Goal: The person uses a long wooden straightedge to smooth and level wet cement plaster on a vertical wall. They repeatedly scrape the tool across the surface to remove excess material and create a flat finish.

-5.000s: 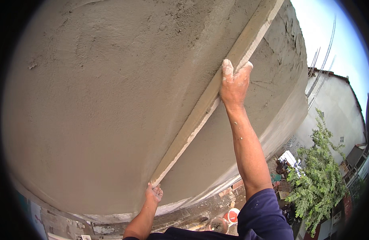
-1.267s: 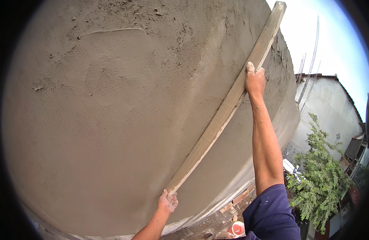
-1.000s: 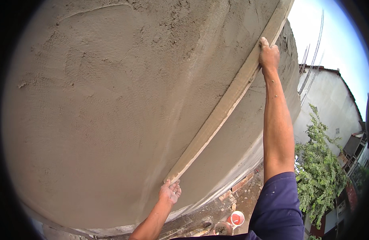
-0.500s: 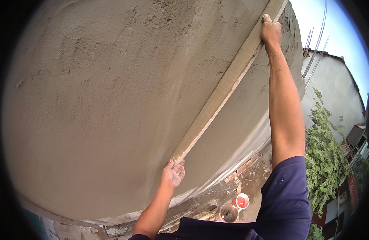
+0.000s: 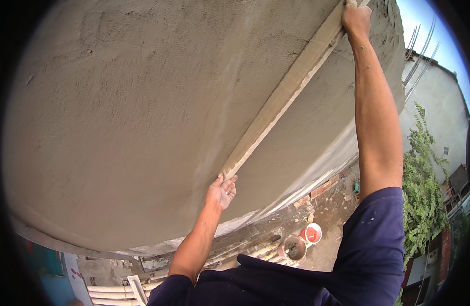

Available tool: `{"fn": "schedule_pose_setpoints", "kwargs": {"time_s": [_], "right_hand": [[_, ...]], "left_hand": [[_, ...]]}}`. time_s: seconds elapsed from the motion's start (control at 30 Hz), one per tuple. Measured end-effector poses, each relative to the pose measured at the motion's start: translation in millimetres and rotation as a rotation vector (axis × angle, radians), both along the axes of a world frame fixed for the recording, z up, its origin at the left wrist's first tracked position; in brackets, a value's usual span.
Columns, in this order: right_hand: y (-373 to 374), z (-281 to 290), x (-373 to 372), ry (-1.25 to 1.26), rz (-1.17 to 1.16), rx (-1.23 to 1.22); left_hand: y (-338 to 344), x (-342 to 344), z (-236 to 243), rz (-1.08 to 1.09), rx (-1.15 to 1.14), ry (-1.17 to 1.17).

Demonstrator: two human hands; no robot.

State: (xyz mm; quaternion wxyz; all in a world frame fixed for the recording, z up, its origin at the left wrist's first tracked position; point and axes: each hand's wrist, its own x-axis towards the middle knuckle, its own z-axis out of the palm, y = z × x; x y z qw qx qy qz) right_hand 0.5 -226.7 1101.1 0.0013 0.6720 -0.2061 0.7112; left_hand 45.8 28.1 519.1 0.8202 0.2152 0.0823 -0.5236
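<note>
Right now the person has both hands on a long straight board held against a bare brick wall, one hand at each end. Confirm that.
Not quite. The head view shows the wall covered in grey plaster, not bare brick. The rest holds: the left hand is at the lower end of the long straight board and the right hand at the upper end, held against the wall.

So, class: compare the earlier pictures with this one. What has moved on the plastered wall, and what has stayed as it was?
The long straightedge has slid up and to the right across the grey wall. The right hand has risen with it to the top of the picture, and the left hand has come up at the lower end. Unchanged: both hands hold the straightedge against the plaster, and the buckets stay on the ground below.
</note>
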Motion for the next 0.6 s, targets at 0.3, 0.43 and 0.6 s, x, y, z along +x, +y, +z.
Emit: {"fn": "schedule_pose_setpoints", "kwargs": {"time_s": [0.3,0.43,0.6], "right_hand": [[16,-31,-1,-0.06,0.009,0.12],[9,-43,-4,-0.1,0.101,0.099],[8,-60,-6,-0.029,0.139,0.119]], "left_hand": [[-1,-1,-11,0.139,0.081,0.118],[3,-6,-6,0.208,0.129,0.181],[17,-7,-7,0.252,0.142,0.163]]}}
